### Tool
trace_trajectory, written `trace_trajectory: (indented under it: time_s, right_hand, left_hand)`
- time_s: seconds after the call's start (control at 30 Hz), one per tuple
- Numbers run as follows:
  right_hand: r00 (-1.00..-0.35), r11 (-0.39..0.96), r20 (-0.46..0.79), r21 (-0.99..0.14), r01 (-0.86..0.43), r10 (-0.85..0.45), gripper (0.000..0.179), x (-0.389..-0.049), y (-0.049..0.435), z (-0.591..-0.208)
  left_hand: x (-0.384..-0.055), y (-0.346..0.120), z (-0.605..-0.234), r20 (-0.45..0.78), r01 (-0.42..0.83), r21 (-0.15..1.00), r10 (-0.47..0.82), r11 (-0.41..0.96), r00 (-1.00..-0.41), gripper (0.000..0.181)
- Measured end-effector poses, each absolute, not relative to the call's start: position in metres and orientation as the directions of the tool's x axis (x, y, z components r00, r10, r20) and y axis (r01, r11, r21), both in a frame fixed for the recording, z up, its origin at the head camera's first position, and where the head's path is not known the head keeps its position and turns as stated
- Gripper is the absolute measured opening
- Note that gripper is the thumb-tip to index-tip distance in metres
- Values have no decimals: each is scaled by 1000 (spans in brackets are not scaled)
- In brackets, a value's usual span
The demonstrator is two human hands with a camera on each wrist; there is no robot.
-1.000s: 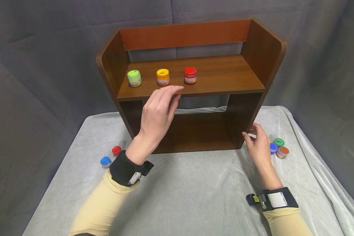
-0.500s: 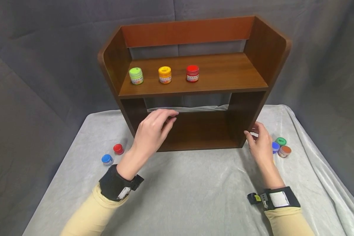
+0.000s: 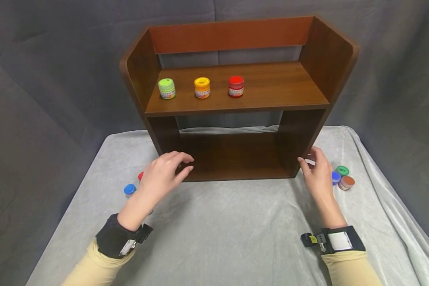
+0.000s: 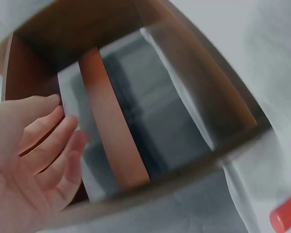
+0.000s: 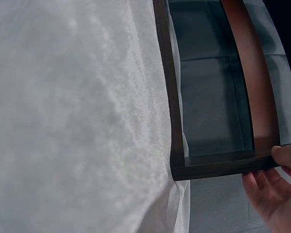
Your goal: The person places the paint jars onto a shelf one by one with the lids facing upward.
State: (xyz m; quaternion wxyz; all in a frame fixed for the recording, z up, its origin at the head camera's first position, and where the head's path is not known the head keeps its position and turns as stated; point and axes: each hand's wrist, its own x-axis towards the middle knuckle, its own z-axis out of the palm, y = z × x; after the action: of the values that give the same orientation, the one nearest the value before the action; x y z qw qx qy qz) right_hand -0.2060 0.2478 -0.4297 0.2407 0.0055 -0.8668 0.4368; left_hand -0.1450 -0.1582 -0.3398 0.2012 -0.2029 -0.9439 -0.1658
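A dark brown wooden shelf [image 3: 271, 87] with two levels stands upright on the cloth. On its upper board sit a light green jar [image 3: 167, 89], a yellow jar [image 3: 202, 88] and a red jar [image 3: 236, 86], spaced in a row. My left hand [image 3: 162, 172] hovers at the shelf's lower left front, thumb and fingers apart, holding nothing. Partly behind it shows a small red jar [image 3: 140, 176], with a blue jar [image 3: 130, 190] beside the wrist. My right hand [image 5: 276, 187] grips the shelf's right side panel, thumb on one face and fingers on the other.
Right of my right hand, a green jar [image 3: 342, 171], a blue-violet jar [image 3: 335, 178] and a brown jar [image 3: 346, 183] stand close together. A pale grey cloth [image 3: 228, 226] covers the table, and a dark grey curtain [image 3: 75, 79] hangs behind.
My left hand has moved down and to the left, from in front of the upper board to the lower left, its fingers spreading wider. The right hand keeps its place on the side panel.
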Motion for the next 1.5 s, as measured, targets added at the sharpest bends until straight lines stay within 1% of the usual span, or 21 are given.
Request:
trace_trajectory:
  time_s: [0.2,0.27,0.4,0.6,0.7,0.8,0.93,1.07,1.2,1.3,1.4,1.5]
  right_hand:
    - [-885,624,417,-753,-208,208,38,-205,249,-428]
    - [-886,625,415,-752,-207,206,38,-205,249,-427]
    - [-887,624,412,-754,-205,206,39,-204,249,-427]
    - [-881,634,427,-744,-213,205,38,-205,249,-428]
    - [-876,636,435,-740,-218,206,38,-205,249,-429]
    - [-877,634,435,-741,-220,205,39,-205,249,-429]
    - [-878,636,434,-741,-218,205,39,-205,249,-428]
    - [-876,640,437,-737,-218,204,38,-205,249,-428]
    - [-876,637,437,-738,-221,202,38,-206,249,-429]
    - [-877,632,436,-742,-224,202,39,-206,249,-429]
    - [-878,631,434,-743,-223,201,39,-206,249,-429]
    - [-881,632,428,-744,-217,201,40,-206,248,-430]
  left_hand:
    - [-144,-188,-334,286,345,272,266,898,-920,20]
    - [-144,-199,-331,224,313,273,256,910,-940,21]
    - [-145,-219,-323,137,254,261,225,931,-965,26]
    - [-143,-242,-320,51,192,261,185,946,-981,31]
    - [-141,-250,-325,-11,198,273,209,941,-978,30]
    - [-138,-255,-333,-78,240,281,271,929,-959,31]
    - [-136,-258,-344,-165,290,307,351,907,-922,38]
    - [-133,-257,-354,-241,289,303,366,908,-899,44]
    - [-133,-256,-363,-267,323,286,399,902,-877,41]
    - [-134,-256,-370,-276,346,295,426,890,-861,37]
    - [-133,-256,-376,-296,336,293,419,895,-858,36]
    - [-132,-255,-381,-320,299,280,382,912,-867,37]
